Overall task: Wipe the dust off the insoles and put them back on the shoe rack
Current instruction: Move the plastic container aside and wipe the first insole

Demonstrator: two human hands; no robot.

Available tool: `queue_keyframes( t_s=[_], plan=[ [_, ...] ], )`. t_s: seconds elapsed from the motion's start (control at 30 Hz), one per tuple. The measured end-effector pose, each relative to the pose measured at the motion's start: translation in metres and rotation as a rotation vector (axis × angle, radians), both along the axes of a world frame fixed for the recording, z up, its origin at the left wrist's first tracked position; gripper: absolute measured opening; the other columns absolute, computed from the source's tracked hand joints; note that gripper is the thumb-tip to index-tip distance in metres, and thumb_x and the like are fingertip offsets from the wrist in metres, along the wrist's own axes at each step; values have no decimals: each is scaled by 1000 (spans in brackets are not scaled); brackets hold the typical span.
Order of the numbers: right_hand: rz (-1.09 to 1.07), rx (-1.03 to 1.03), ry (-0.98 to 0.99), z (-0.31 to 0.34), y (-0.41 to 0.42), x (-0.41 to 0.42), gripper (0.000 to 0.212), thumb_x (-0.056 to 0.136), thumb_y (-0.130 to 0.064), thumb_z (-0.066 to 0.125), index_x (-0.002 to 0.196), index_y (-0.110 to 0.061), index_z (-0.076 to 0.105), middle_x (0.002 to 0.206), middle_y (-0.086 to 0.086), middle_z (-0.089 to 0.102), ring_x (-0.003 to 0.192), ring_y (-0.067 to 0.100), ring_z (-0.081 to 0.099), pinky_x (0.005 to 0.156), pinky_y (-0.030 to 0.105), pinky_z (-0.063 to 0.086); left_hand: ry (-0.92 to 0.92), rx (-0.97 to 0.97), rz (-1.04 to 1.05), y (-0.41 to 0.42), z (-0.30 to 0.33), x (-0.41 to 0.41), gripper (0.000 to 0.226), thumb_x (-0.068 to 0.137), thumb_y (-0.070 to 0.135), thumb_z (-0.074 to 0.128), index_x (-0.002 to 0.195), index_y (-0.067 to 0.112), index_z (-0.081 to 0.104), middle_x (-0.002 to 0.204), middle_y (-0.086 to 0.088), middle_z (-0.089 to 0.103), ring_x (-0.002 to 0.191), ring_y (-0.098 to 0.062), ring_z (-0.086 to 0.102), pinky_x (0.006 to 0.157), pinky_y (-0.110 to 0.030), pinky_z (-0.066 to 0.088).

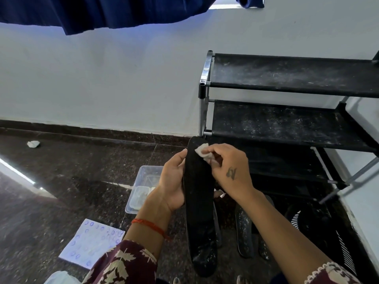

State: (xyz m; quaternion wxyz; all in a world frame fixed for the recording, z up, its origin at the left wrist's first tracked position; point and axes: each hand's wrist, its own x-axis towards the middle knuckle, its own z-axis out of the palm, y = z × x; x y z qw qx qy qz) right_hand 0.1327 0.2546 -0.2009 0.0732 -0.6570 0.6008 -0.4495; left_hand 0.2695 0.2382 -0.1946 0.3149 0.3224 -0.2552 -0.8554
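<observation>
A long black insole (200, 203) stands nearly upright in the middle of the view, with white dust specks near its lower end. My left hand (173, 181) grips its left edge at mid-height. My right hand (229, 171) pinches a small white wipe (203, 150) and presses it on the insole's upper end. More dusty black insoles (245, 232) lie on the floor below my right forearm. The black shoe rack (287, 124) with dusty fabric shelves stands at the right, against the wall.
A clear plastic tub (143, 187) sits on the dark stone floor left of my left hand. A white patterned sheet (90, 242) lies at the lower left. A crumpled white wipe (33, 143) lies near the wall. Dark blue curtains (102, 13) hang above.
</observation>
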Motion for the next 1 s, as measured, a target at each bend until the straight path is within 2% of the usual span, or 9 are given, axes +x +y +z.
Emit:
queue_keyframes(
  t_s=[0.1, 0.23, 0.4, 0.5, 0.63, 0.7, 0.83, 0.9, 1.0],
  plan=[
    [75, 43, -34, -3, 2, 12, 24, 79, -3, 65, 98, -16, 71, 95, -1, 69, 86, 6, 62, 77, 7, 44, -14, -14, 84, 2, 1, -3, 46, 95, 41, 38, 102, 6, 66, 91, -14, 65, 79, -26, 65, 74, -38, 55],
    [227, 63, -97, -2, 6, 21, 23, 74, 1, 69, 91, -14, 74, 88, -2, 71, 80, 5, 64, 71, 10, 48, -34, 25, 155, -3, -4, 1, 70, 96, 57, 31, 77, 3, 73, 76, -14, 68, 68, -23, 69, 65, -32, 56],
    [315, 186, 89, 3, 8, 9, 27, 68, 5, 63, 77, -16, 76, 83, -3, 72, 79, 10, 64, 74, 26, 53, -51, 42, 163, -3, -1, 1, 64, 97, 55, 28, 115, 3, 62, 100, -16, 68, 89, -27, 66, 83, -37, 52],
    [100, 102, 220, -1, 3, -1, 25, 71, 4, 63, 80, -15, 75, 84, -1, 71, 82, 17, 59, 73, 26, 48, -33, 38, 89, 0, 3, 1, 66, 98, 55, 24, 114, 4, 63, 102, -20, 70, 86, -31, 69, 73, -40, 57],
    [-47, -24, 25, -5, -2, 3, 27, 75, 4, 65, 96, -13, 72, 93, 0, 70, 87, 15, 62, 80, 21, 46, -35, 4, 30, 4, 6, -3, 59, 98, 49, 28, 116, 5, 63, 97, -17, 71, 81, -29, 70, 72, -43, 56],
    [-27, -3, 27, -8, -2, 11, 30, 75, 3, 66, 102, -11, 70, 97, 3, 70, 91, 16, 63, 84, 22, 46, -55, -13, 59, 3, 4, -5, 53, 98, 44, 33, 116, 2, 61, 88, -16, 69, 75, -27, 69, 66, -37, 58],
    [185, 6, -88, -6, 2, 20, 30, 74, 4, 67, 99, -12, 72, 96, 1, 72, 89, 3, 63, 83, 8, 46, -72, 20, 144, -3, -1, 1, 56, 97, 46, 36, 105, 0, 68, 90, -17, 66, 86, -28, 64, 91, -40, 46],
    [276, 55, -122, -2, 4, 19, 24, 74, 1, 67, 92, -13, 74, 91, 0, 73, 87, 4, 64, 80, 13, 50, -59, 32, 157, -5, -4, 3, 62, 98, 48, 35, 85, 1, 74, 84, -17, 68, 79, -28, 67, 87, -41, 48],
    [309, 173, -76, 2, 6, 10, 27, 70, 10, 64, 82, -11, 76, 84, 1, 74, 81, 5, 66, 77, 17, 53, -54, 30, 162, -7, -6, 3, 65, 99, 47, 30, 89, 2, 75, 90, -16, 71, 78, -26, 71, 81, -39, 52]
  ],
)
